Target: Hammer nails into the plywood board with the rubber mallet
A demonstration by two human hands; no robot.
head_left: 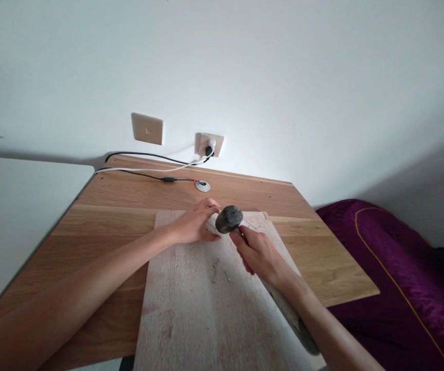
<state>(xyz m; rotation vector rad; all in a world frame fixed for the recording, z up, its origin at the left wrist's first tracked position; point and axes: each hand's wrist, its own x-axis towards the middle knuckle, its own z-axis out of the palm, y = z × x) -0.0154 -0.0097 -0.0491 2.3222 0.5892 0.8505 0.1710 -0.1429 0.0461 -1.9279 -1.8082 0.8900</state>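
Note:
My right hand [258, 252] is wrapped round a hammer [229, 219] close to its dark, rounded head. Its long wooden handle [293, 319] runs back under my forearm. Beside the hammer head, the thumb and fingers of my left hand [197, 222] grip a small whitish piece [211, 224], partly hidden by the hammer. Both hands are over a worn, whitish wooden board [191, 309]. A pair of loose nails [215, 271] lies on the board nearer to me, and thin nail-like bits [253, 225] lie beyond my right hand.
The board rests on a brown wooden table [102, 219] against a white wall. Black and white cables [148, 169] run from a wall socket [209, 145] along the table's back. A white panel [24, 221] stands at the left, purple fabric [392, 268] at the right.

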